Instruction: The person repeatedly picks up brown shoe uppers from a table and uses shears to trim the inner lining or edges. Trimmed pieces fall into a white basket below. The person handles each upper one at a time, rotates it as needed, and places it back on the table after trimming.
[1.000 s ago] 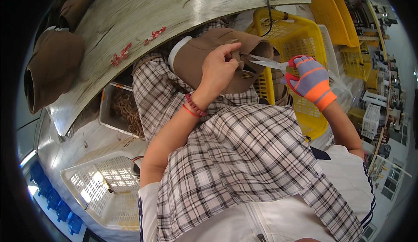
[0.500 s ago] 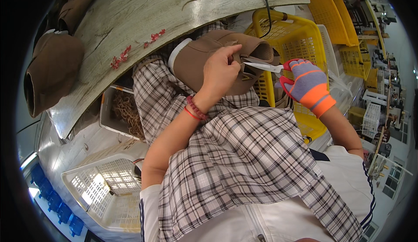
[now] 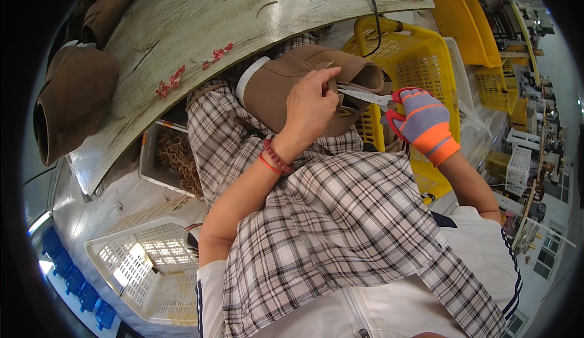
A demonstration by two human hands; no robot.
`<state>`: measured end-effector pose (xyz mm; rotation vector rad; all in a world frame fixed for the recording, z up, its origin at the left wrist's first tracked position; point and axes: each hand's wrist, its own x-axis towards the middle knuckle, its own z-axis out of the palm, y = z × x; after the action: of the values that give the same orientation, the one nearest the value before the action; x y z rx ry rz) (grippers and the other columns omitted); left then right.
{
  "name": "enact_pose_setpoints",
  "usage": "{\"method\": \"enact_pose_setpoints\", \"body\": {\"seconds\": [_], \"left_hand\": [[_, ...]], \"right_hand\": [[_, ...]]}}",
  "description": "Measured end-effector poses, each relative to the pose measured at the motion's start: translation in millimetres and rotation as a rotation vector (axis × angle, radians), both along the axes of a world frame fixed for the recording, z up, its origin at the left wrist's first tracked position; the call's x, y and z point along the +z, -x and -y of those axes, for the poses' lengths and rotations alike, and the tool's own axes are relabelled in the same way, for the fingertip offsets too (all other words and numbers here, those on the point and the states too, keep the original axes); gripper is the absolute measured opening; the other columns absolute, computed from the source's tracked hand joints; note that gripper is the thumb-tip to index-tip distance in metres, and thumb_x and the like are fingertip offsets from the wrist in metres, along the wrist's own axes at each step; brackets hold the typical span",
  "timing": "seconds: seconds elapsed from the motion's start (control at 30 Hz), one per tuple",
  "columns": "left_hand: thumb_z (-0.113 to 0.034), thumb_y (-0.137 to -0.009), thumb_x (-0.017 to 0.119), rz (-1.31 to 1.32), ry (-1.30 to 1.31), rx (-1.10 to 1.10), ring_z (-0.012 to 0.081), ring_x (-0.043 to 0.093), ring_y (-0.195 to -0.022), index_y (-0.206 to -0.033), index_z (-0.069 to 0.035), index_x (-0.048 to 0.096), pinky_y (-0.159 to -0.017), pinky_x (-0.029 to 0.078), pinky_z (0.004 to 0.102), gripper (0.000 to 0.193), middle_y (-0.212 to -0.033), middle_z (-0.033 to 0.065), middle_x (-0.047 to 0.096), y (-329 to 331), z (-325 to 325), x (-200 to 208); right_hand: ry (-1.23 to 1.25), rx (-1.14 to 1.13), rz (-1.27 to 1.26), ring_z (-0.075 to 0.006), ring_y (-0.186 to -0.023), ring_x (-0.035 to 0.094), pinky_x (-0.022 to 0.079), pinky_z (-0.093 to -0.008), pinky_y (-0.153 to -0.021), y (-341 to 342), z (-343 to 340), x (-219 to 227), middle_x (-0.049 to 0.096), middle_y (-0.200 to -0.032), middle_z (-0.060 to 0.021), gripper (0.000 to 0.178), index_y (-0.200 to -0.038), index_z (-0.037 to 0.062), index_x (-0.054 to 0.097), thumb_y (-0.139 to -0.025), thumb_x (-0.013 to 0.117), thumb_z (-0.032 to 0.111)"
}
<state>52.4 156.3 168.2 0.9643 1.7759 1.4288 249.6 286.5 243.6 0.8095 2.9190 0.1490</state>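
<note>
A brown boot (image 3: 263, 90) with a white edge at its left end lies on its side across my lap, its shaft opening toward the right. My bare left hand (image 3: 310, 106) rests on it, fingers closed on a strip of the boot near the shaft. In a grey and orange glove, my right hand (image 3: 424, 119) grips red-handled scissors (image 3: 372, 97). Their blades point left and reach the boot beside my left fingertips. What lies between the blades is too small to make out.
A wooden table (image 3: 201, 25) with red scraps (image 3: 170, 81) curves ahead; another brown boot (image 3: 79, 98) stands at its left. A yellow basket (image 3: 447, 64) sits right of my lap. Lower left are a white basket (image 3: 161, 265) and a bin of brown strands (image 3: 176, 155). A dark cord (image 3: 373, 10) hangs over the table edge.
The scissors and my right hand have shifted slightly left, bringing the blade tips in against my left fingers. The boot and left hand have barely moved.
</note>
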Motion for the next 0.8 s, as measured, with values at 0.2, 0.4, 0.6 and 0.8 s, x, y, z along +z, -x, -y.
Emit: {"method": "enact_pose_setpoints", "body": {"seconds": [0.2,0.4,0.6,0.8], "left_hand": [[-0.004,-0.079,0.053,0.018,-0.019,-0.001,0.0201,0.054,-0.074,-0.12,-0.006,0.065,-0.069,0.045,0.033,0.042,-0.083,0.007,0.056,-1,3,-1],[0.001,-0.079,0.052,0.069,-0.049,-0.006,0.0118,0.047,-0.068,-0.122,-0.006,0.065,-0.063,0.041,0.0262,0.046,-0.078,0.0023,0.05,0,15,7],[0.004,-0.073,0.055,-0.043,-0.044,0.023,0.0231,0.053,-0.074,-0.128,-0.011,0.061,-0.07,0.046,0.0358,0.058,-0.081,0.009,0.055,13,57,51],[0.01,-0.076,0.051,-0.126,-0.166,0.291,0.0154,0.054,-0.081,-0.141,-0.008,0.048,-0.072,0.047,0.0294,0.067,-0.085,0.0041,0.055,42,129,82]], "right_hand": [[0.004,0.092,-0.076,-0.029,-0.083,0.063,0.052,-0.0366,-0.073,-10,-16,-6,0.067,-0.094,-0.0109,0.028,-0.099,0.0076,0.066,-0.079,0.074,0.026],[0.427,-0.443,-0.355,-0.0123,-0.079,0.061,0.049,-0.0271,-0.071,-22,-38,-22,0.066,-0.09,-0.0054,0.029,-0.111,0.0017,0.063,-0.088,0.068,0.018],[1.289,-0.195,-0.72,-0.0095,-0.065,0.052,0.041,-0.025,-0.06,50,-33,-46,0.065,-0.083,-0.002,0.043,-0.112,0.0022,0.061,-0.094,0.06,0.041],[1.656,-0.091,-0.577,-0.0162,-0.098,0.062,0.05,-0.0309,-0.086,120,44,39,0.066,-0.104,-0.0095,0.052,-0.124,-0.0023,0.056,-0.083,0.072,0.027]]}}
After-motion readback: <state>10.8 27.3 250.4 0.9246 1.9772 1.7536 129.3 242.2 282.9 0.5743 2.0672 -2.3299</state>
